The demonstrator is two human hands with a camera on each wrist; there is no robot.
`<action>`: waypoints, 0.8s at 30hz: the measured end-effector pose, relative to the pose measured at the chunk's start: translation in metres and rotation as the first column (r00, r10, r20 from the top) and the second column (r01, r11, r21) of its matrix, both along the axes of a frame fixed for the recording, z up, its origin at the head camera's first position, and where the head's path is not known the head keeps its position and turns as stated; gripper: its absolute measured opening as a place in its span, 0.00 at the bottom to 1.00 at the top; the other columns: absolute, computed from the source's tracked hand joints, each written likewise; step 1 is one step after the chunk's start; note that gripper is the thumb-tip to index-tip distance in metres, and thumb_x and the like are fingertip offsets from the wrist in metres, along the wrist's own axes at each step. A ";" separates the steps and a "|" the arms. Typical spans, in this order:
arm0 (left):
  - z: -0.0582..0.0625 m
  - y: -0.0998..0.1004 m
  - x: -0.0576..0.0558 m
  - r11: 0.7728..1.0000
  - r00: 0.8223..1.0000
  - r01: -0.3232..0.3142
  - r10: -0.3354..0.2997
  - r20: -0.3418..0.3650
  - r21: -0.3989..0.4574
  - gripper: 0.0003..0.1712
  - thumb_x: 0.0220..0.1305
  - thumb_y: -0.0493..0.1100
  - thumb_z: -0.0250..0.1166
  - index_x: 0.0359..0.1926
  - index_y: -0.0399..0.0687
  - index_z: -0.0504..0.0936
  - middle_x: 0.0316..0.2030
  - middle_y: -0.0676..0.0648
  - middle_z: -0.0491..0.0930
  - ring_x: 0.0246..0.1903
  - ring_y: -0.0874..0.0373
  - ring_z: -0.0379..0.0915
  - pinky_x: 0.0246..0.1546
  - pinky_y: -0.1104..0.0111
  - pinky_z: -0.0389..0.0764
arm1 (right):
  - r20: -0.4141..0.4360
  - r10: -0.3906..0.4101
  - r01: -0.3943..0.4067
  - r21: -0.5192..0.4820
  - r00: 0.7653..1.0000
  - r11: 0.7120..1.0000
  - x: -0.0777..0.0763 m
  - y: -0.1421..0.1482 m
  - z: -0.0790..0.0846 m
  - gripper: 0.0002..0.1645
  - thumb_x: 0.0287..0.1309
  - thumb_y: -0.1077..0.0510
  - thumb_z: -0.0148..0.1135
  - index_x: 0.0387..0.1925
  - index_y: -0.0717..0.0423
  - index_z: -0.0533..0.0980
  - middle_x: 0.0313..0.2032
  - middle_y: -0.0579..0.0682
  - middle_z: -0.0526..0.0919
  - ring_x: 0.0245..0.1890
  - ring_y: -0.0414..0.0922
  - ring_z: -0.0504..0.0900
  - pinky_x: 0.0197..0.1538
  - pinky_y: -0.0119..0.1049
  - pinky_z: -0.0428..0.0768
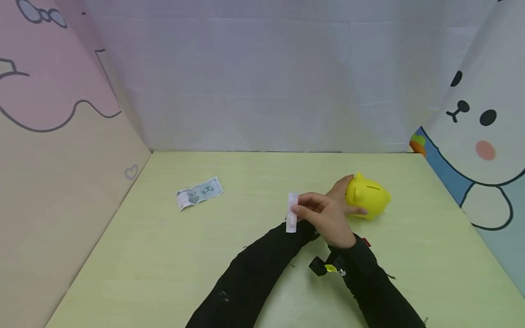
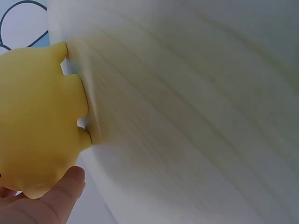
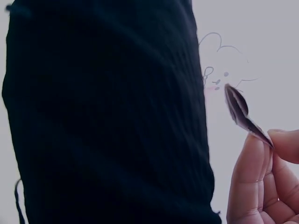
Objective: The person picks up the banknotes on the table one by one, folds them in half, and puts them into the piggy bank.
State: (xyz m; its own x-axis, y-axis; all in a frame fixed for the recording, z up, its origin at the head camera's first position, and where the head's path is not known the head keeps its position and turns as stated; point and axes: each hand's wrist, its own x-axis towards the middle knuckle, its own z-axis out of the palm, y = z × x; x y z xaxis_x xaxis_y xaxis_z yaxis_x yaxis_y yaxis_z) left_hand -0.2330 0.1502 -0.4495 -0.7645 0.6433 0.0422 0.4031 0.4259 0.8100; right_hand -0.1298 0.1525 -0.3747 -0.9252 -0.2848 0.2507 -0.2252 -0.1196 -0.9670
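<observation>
A yellow piggy bank (image 1: 372,200) with a slot in its top stands toward the right of the table. My left hand (image 1: 341,195) grips one end of it, fingers on the far side and thumb on the near side. In the left wrist view the thumb (image 2: 63,196) lies along the body of the piggy bank (image 2: 35,107), near its feet. Crossing over the left wrist, my right hand (image 1: 328,218) pinches a narrow folded banknote (image 1: 291,224) between thumb and fingers. The right wrist view shows the folded banknote (image 3: 240,109) edge-on above the fingertips.
Another banknote (image 1: 200,193), unfolded, lies on the left part of the pale table (image 1: 135,255). A white wall (image 1: 262,86) stands behind, with printed panels on both sides. My dark left sleeve (image 3: 107,112) fills much of the right wrist view.
</observation>
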 end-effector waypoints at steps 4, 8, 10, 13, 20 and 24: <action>0.004 0.001 0.001 1.000 1.000 0.006 -0.006 0.004 -0.028 0.57 0.57 0.50 0.73 0.77 0.49 0.46 0.76 0.47 0.50 0.74 0.56 0.52 0.71 0.69 0.60 | 0.008 0.003 -0.003 -0.001 1.000 1.000 0.001 -0.002 0.000 0.07 0.63 0.66 0.62 0.42 0.55 0.80 0.36 0.40 0.85 0.33 0.36 0.83 0.41 0.30 0.84; 0.009 0.001 0.003 0.999 1.000 0.007 -0.007 -0.008 -0.044 0.57 0.57 0.50 0.73 0.77 0.46 0.47 0.76 0.45 0.52 0.73 0.54 0.54 0.70 0.70 0.61 | 0.022 0.000 0.000 0.003 1.000 1.000 0.002 -0.002 0.000 0.08 0.63 0.66 0.62 0.42 0.54 0.80 0.36 0.39 0.84 0.33 0.36 0.83 0.41 0.30 0.84; 0.011 0.000 0.004 0.999 1.000 0.008 -0.009 -0.018 -0.053 0.56 0.57 0.50 0.73 0.77 0.46 0.48 0.75 0.45 0.54 0.72 0.54 0.56 0.70 0.71 0.61 | 0.023 -0.004 0.004 0.008 1.000 1.000 0.002 -0.003 0.000 0.07 0.63 0.66 0.62 0.42 0.55 0.80 0.36 0.39 0.84 0.33 0.36 0.83 0.41 0.30 0.84; 0.012 0.000 0.004 0.998 1.000 0.008 -0.009 -0.027 -0.055 0.56 0.56 0.49 0.74 0.76 0.45 0.49 0.74 0.45 0.56 0.71 0.55 0.57 0.69 0.72 0.62 | 0.018 -0.007 0.007 0.015 1.000 1.000 0.002 -0.003 0.000 0.07 0.63 0.66 0.61 0.43 0.62 0.79 0.36 0.40 0.84 0.33 0.36 0.83 0.41 0.30 0.84; 0.013 -0.003 0.005 0.999 0.998 -0.004 0.001 -0.056 -0.054 0.55 0.55 0.49 0.74 0.75 0.43 0.52 0.72 0.44 0.60 0.69 0.54 0.60 0.68 0.72 0.63 | 0.000 -0.001 0.001 0.027 1.000 1.000 0.002 -0.002 0.000 0.09 0.63 0.66 0.61 0.43 0.69 0.77 0.36 0.40 0.84 0.33 0.36 0.83 0.41 0.30 0.84; 0.015 -0.007 0.006 0.999 0.998 -0.016 0.013 -0.059 -0.046 0.54 0.55 0.49 0.75 0.75 0.43 0.53 0.72 0.44 0.61 0.69 0.53 0.61 0.69 0.71 0.62 | -0.006 0.005 -0.005 0.025 1.000 1.000 0.001 -0.001 -0.001 0.06 0.63 0.66 0.61 0.42 0.62 0.79 0.36 0.40 0.84 0.33 0.36 0.82 0.42 0.29 0.84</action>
State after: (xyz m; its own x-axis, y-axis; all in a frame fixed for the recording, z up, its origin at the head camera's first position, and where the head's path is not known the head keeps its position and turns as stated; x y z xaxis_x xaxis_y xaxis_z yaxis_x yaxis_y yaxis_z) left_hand -0.2274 0.1432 -0.4343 -0.7708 0.6345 0.0576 0.4427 0.4684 0.7646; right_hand -0.1290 0.1515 -0.3755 -0.9223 -0.2952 0.2495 -0.2309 -0.0968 -0.9681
